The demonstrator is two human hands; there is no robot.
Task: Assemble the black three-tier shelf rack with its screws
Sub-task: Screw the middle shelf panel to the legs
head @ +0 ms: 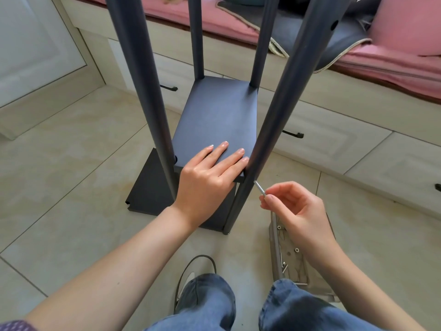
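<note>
From my seat the shelf panel (214, 120) looks like matt dark painted metal, smooth, with a faint chalky bloom. The posts (274, 130) carry the same coating but take a soft sheen along their round sides. The screw (260, 188) I see pinched in the right hand (296, 206) is bare bright metal — shiny, silvery. The floor tiles (83, 163) look glazed and smooth, pale beige with cloudy veining. The cushion (393, 65) is pink woven cloth — dull, slightly ribbed. The jeans (207, 304) are blue denim, coarse-looking. The drawer fronts (334, 139) look cream-painted, satin.
</note>
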